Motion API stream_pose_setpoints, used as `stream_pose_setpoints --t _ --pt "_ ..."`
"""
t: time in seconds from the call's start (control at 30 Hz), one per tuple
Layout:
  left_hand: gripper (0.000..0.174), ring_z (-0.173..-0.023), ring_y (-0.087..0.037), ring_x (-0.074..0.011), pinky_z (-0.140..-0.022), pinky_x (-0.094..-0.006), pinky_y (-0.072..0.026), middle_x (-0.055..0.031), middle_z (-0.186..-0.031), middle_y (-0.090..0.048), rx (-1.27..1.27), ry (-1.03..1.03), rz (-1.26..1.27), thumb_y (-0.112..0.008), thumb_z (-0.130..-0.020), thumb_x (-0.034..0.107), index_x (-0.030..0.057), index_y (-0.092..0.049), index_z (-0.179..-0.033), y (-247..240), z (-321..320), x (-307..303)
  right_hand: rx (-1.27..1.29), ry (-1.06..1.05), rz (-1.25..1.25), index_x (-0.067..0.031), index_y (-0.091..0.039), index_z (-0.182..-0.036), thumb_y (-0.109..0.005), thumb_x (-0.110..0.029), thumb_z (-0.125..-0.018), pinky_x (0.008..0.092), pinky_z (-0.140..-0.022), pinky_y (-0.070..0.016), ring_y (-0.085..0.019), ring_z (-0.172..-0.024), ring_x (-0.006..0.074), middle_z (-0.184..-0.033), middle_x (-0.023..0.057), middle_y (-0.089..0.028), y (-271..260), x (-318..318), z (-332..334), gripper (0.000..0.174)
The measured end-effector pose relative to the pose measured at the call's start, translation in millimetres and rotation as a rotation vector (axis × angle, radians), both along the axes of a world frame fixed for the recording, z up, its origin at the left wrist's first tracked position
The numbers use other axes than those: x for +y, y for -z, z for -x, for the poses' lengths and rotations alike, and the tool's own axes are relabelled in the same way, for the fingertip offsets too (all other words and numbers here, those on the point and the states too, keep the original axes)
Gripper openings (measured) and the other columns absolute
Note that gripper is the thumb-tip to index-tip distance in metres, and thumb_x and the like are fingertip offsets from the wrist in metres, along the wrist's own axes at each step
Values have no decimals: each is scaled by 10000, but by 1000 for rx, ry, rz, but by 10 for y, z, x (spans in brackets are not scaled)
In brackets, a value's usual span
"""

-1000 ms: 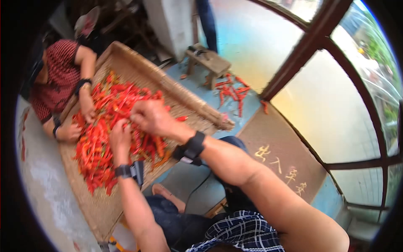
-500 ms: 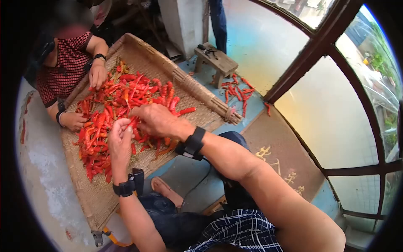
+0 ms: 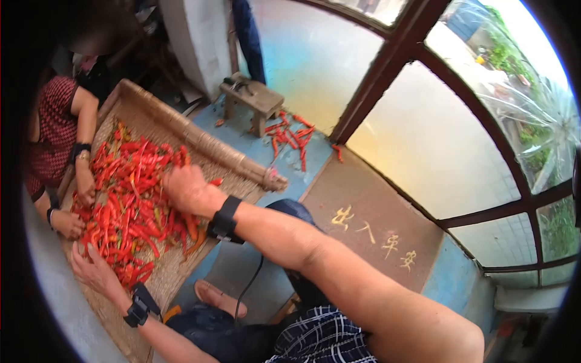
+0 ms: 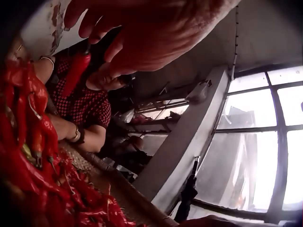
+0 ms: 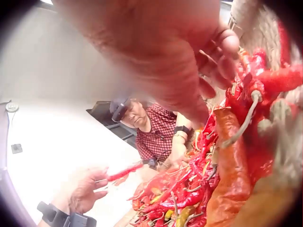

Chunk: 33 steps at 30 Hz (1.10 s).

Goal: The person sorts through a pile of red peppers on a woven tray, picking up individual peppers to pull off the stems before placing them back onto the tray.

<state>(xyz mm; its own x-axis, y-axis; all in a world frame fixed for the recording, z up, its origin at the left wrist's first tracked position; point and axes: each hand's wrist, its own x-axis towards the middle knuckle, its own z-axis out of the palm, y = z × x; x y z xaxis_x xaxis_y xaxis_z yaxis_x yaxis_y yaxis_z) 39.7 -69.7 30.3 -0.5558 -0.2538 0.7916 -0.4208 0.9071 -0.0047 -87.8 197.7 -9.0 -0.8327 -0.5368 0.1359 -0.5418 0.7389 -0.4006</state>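
Single chilli (image 5: 124,171) is pinched in the left hand (image 3: 91,266) between thumb & fingertips, held just off the near edge of the heap of chillies (image 3: 130,199). The heap lies between the two hands, spread over a woven tray (image 3: 200,148). The right hand (image 3: 184,187) sits on the far side of the heap w/ fingers curled down into the chillies. Can't tell if it actually has one gripped.

Handling, as a judgement: each chilli looks light, w/ smooth, waxy-looking skin that could slip under a loose pinch. The body looks bendy rather than stiff, and the stalk looks thin & likely to snap if pulled hard. Best hold is prob. at the cap end, where stalk meets body, w/ thumb + two fingers. The chillies lie crossed over each other, so lifting one may drag its neighbours along.

Across the heap from the left hand a second person's hand (image 3: 83,189) also rests on the chillies. Beyond the right hand, past the tray's rolled rim, stands a small stool (image 3: 251,97). Just beside it are loose chillies (image 3: 290,136) on the blue floor (image 3: 315,175). Out to the right of the right arm runs a dark window frame (image 3: 387,66)
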Motion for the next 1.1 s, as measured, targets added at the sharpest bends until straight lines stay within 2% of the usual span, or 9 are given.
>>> stream_pose_setpoints --t 0.07,0.13,0.23,0.33,0.43,0.53,0.73,0.87,1.1 --pt "341 -1036 -544 -331 -904 -387 -420 -174 -1149 -578 -143 308 -274 -543 -925 197 -5 -544 -1200 121 149 48 -54 -93 -54 -46 -660 -839 -653 -171 -739 387 -682 -544 -685 -795 298 -821 155 -680 66 -14 74 161" --pt "320 -1032 -545 -325 -910 -385 -418 -176 -1149 -573 -358 478 -723 -542 -912 150 -17 -541 -1184 35 228 781 -27 -78 -2 -43 -664 -803 -648 -166 -725 395 -685 -547 -685 -788 310 -801 163 -679 42 77 51 146" --pt "319 -1037 -543 -344 -909 -410 -423 -192 -1127 -566 -513 661 -543 -538 -888 124 -20 -538 -1173 246 348 1158 -85 -101 88 -30 -664 -748 -637 -176 -684 415 -681 -545 -674 -761 338 -761 180 -665 -31 110 31 162" --pt "333 -942 -589 -311 -821 -378 -462 -202 -1051 -608 -622 561 -721 -552 -894 156 -8 -541 -1183 139 370 1322 -87 -188 470 -62 -660 -749 -662 -209 -664 446 -631 -531 -656 -761 357 -784 178 -661 74 93 173 170" --pt "323 -818 -605 -152 -697 -291 -486 -90 -932 -660 -414 625 -865 -542 -935 221 1 -586 -1168 110 364 1222 -402 -218 889 -38 -591 -719 -637 -121 -756 315 -524 -456 -571 -577 126 -612 57 -590 7 56 209 102" --pt "409 -720 -545 -64 -625 -212 -454 -23 -907 -612 -323 690 -1304 -525 -959 324 -6 -578 -1195 87 345 1216 -664 -231 986 -34 -603 -816 -627 -113 -861 236 -540 -405 -483 -637 47 -690 -30 -548 -181 55 126 94" --pt "327 -674 -522 -52 -578 -195 -418 -5 -855 -628 -344 754 -1357 -575 -934 311 22 -611 -1081 72 301 1189 -768 -345 918 -27 -623 -857 -614 -122 -886 242 -593 -446 -526 -662 73 -732 -12 -588 -267 19 67 100" --pt "245 -688 -548 -52 -575 -189 -411 -38 -867 -671 -24 556 -1254 -604 -914 266 47 -619 -1022 13 192 713 -73 -121 660 2 -649 -913 -629 -150 -834 318 -618 -473 -580 -643 166 -712 106 -626 -147 140 206 173" --pt "458 -787 -580 -220 -753 -344 -476 -162 -1040 -585 212 131 -661 -612 -885 217 -25 -494 -1255 237 -52 -24 -43 -54 86 -62 -654 -843 -681 -231 -782 412 -674 -501 -637 -736 332 -762 146 -655 52 111 176 182"
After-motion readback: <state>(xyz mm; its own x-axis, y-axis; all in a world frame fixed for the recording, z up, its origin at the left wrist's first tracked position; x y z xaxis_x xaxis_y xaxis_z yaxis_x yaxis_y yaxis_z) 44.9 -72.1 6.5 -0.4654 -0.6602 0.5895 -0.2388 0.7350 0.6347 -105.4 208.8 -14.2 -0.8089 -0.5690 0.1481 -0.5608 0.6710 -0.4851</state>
